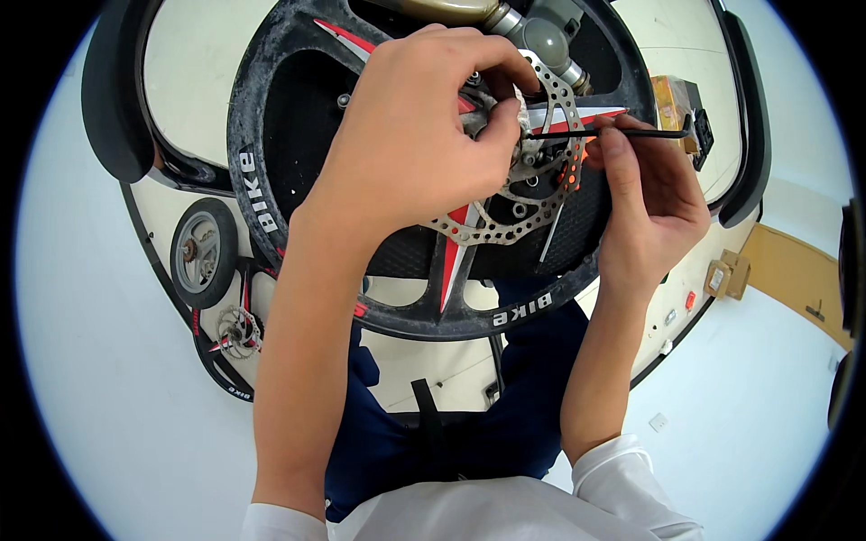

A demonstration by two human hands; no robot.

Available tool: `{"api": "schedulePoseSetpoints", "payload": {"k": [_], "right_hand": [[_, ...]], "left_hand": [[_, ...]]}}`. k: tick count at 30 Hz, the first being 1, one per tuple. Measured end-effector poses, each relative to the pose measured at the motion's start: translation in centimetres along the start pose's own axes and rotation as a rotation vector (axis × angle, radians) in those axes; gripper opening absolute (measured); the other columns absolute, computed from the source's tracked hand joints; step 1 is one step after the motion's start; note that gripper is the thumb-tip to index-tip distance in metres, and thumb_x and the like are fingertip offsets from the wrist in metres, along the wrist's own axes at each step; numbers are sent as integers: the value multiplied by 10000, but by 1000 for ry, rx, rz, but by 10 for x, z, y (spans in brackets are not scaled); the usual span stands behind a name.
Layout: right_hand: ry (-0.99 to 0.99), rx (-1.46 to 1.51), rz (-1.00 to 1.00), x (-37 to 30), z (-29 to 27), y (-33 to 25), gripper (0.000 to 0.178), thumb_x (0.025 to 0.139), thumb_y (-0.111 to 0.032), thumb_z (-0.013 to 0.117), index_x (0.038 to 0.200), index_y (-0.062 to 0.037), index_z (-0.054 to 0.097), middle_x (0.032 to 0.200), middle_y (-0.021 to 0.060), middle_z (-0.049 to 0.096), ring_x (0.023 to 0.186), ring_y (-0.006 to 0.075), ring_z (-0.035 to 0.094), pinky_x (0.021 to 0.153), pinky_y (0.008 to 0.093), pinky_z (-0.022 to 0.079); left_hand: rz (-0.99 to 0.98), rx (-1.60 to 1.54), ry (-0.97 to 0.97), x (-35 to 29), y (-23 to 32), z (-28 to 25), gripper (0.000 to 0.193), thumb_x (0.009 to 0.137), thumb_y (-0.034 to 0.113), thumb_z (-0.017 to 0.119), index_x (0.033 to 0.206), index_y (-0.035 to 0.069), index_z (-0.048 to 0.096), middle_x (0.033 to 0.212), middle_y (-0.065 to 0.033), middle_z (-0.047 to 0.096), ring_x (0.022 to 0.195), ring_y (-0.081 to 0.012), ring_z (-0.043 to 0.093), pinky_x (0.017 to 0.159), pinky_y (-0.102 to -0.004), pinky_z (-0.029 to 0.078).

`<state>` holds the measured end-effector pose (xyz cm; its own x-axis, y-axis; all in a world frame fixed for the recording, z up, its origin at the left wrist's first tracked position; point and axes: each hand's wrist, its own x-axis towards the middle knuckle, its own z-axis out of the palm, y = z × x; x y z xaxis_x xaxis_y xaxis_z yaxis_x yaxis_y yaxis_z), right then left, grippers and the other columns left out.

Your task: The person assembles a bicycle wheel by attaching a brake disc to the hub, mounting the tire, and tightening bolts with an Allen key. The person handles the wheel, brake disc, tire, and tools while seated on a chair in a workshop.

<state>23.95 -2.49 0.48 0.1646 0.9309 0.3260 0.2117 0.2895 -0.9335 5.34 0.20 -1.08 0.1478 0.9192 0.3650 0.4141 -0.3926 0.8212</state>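
A black spoked bicycle wheel (311, 302) with red and white accents lies in front of me, above my lap. Its perforated silver brake disc (505, 236) surrounds the centre. My left hand (433, 126) reaches over the wheel, thumb and fingers curled at the silvery hub (525, 149) and hiding part of it. Between thumb and fingers of my right hand (649, 185) is a black hex key (645, 133). Its long arm points left, with the tip at the hub beside my left thumb; the bent end sticks out to the right.
Beneath the wheel is a dark textured surface (406, 264) carrying a thin metal rod (550, 236) and metal cylinders (544, 38). Curved black armrests (122, 99) flank it. A smaller wheel (203, 252) and another brake disc (238, 332) lie left. Cardboard boxes (727, 275) sit right.
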Motion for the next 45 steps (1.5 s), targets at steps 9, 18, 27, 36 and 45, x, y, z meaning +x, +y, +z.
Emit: {"api": "schedulePoseSetpoints", "payload": {"k": [9, 18, 27, 36, 45], "right_hand": [[-21, 35, -12, 0, 2, -1, 146, 839, 106, 695, 983, 86, 680, 947, 142, 731, 845, 153, 702, 773, 248, 561], [-86, -22, -59, -2, 1, 1, 154, 888, 72, 657, 1042, 83, 661, 973, 188, 718, 856, 219, 718, 808, 323, 594], [-71, -9, -115, -2, 7, 0, 177, 824, 120, 697, 998, 102, 673, 941, 154, 723, 856, 178, 704, 782, 273, 569], [-76, -173, -233, -4, 11, -3, 208, 777, 143, 732, 972, 96, 679, 914, 135, 722, 783, 153, 693, 729, 249, 564], [-65, -194, -303, -3, 13, -3, 204, 771, 139, 741, 960, 96, 677, 904, 137, 723, 775, 150, 695, 717, 252, 563]], "left_hand": [[-60, -110, 7, 0, 2, -4, 248, 800, -36, 664, 1035, 31, 705, 838, -27, 668, 761, -67, 583, 702, -207, 458], [-36, -77, 4, 0, 1, -5, 235, 799, -28, 661, 1023, 25, 705, 830, -34, 672, 751, -70, 587, 696, -208, 459], [-42, -102, 15, 1, -1, -4, 226, 790, -21, 661, 1008, 21, 707, 821, -38, 675, 734, -72, 592, 684, -212, 463], [13, -29, -3, 1, 0, -6, 211, 785, -2, 666, 985, 35, 720, 870, -66, 700, 773, -131, 651, 722, -241, 509], [57, 66, -41, -2, 1, -6, 187, 740, 20, 642, 903, 28, 733, 850, -58, 646, 775, -201, 576, 667, -292, 471]]}}
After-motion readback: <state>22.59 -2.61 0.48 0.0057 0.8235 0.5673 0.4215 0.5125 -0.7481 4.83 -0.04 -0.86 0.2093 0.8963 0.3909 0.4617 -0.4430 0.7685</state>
